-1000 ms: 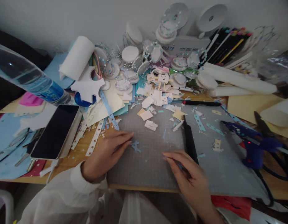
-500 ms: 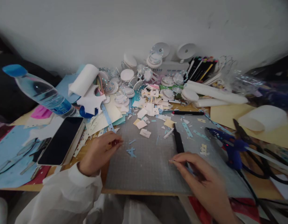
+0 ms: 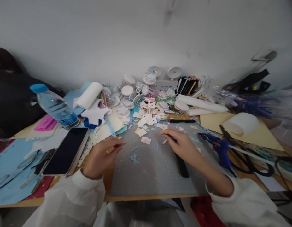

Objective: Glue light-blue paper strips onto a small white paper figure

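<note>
The person sits at a cluttered worktop (image 3: 72, 165) with both hands out over a grey cutting mat (image 3: 150, 171). The left hand (image 3: 101, 157) rests at the mat's left edge, its grip loosely curled; a small tan scrap (image 3: 110, 150) seems pinched at the fingertips, though it is too small to be sure. The right hand (image 3: 183, 145) reaches forward across the mat, fingers extended and closed on nothing, its tips near the loose paper scraps (image 3: 146, 140) scattered toward the far side. A black craft knife (image 3: 182, 164) lies on the mat, partly under that wrist. A little blue cut-out (image 3: 134, 158) lies between the two hands.

By the look of it, this is a picking-up step: the right hand is going for a small piece among the offcuts. That would call for a fine fingertip pinch, since the bits lie flat and close together. A blue glue gun (image 3: 219, 148) sits just right of the mat, a phone (image 3: 65, 152) well to the left.
</note>
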A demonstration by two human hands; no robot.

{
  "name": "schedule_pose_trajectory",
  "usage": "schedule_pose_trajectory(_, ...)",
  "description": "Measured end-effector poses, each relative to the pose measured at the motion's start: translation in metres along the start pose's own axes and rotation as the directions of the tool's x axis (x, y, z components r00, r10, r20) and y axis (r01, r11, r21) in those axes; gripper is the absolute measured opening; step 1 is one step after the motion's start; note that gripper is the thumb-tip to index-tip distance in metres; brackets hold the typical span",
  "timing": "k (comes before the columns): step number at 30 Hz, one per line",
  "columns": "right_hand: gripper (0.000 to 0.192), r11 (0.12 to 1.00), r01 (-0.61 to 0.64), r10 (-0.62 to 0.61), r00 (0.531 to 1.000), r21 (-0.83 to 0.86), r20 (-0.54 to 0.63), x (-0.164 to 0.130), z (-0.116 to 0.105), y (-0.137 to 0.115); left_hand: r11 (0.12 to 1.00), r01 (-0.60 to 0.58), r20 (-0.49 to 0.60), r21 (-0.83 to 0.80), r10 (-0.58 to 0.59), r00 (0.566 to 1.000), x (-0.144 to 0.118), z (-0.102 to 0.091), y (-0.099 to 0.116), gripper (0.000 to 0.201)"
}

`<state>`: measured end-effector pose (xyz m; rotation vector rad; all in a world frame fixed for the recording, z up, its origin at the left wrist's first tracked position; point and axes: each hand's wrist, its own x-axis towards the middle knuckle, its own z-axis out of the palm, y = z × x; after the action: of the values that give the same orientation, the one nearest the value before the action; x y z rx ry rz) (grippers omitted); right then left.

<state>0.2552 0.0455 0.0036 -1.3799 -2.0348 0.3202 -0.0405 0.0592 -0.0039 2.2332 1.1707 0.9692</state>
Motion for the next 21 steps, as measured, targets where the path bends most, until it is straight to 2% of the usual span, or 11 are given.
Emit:
schedule_pose_trajectory(6,0.026,0.997,0.074,-0.072,0.994,-0.026,0.079,0.029,0.023,0.022,0.999,0.025,-0.025,-0.038,-0.026,0.999,-0.005,-0.008,-0.005,0.016)
schedule_pose_trajectory(9,0.026,0.992,0.125,-0.122,0.987,-0.024,0.103,0.036,0.025,0.024,0.999,0.012,-0.051,-0.041,-0.014,0.999,-0.006,-0.01,-0.006,0.017)
schedule_pose_trajectory(12,0.026,0.986,0.161,-0.159,0.985,-0.035,0.063,0.038,0.012,0.016,0.999,0.002,-0.073,-0.047,-0.006,0.997,-0.005,-0.011,-0.008,0.016)
schedule_pose_trajectory(15,0.022,0.985,0.149,-0.153,0.987,-0.085,-0.049,0.032,-0.015,0.001,0.999,0.019,-0.077,-0.051,-0.023,0.997,-0.003,-0.01,-0.011,0.016)
schedule_pose_trajectory(19,0.014,0.968,0.057,-0.102,0.979,-0.246,-0.175,0.005,-0.046,-0.018,0.997,-0.012,-0.053,-0.07,0.009,0.999,0.004,-0.007,-0.015,0.018)
schedule_pose_trajectory(21,0.015,0.951,-0.006,-0.042,0.988,-0.308,-0.148,-0.015,-0.047,-0.021,0.997,-0.034,-0.042,-0.075,0.031,0.999,0.008,-0.006,-0.015,0.019)
